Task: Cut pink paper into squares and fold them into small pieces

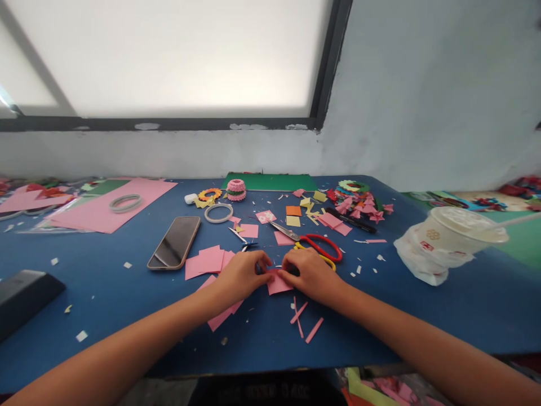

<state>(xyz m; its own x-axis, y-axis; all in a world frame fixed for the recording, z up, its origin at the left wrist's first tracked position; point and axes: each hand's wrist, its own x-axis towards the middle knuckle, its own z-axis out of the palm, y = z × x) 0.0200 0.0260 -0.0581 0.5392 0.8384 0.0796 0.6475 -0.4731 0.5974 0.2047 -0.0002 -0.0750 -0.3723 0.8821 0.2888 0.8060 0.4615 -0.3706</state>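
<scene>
A small pink paper square (pixel 279 285) lies on the blue table between my two hands. My left hand (pixel 250 272) is closed with thumb and fingertips at its upper left edge. On its upper right edge, the fingers of my right hand (pixel 311 273) are pinched together. Just beyond my right hand rest scissors (pixel 324 248) with red and yellow handles, their blades pointing away to the left. Several pink squares (pixel 207 261) are spread beside my left forearm. Thin pink paper strips (pixel 314 330) lie nearer the table's front edge.
A phone (pixel 174 243) and tape rolls (pixel 218 212) lie to the left, with large pink sheets (pixel 120 206). A black pen (pixel 350 220) and a heap of folded paper pieces (pixel 359 202) are at the back right. A bagged paper cup (pixel 448 239) with a straw stands at right.
</scene>
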